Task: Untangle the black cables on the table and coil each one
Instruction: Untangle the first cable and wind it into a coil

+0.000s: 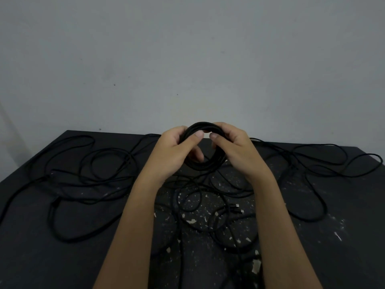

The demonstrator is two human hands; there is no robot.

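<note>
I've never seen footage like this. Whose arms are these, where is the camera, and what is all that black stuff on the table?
There is no machine here, just a person's two bare hands. One wide-angle camera worn on the person's head looks forward and down at them. The left hand and right hand both grip a coiled black cable above a dark, paint-flecked table. More loose cables lie tangled across it, with metal plugs near the middle.

Both hands (pixel 205 150) grip a coiled cable (pixel 205 163) above loose cables (pixel 100 174).
</note>
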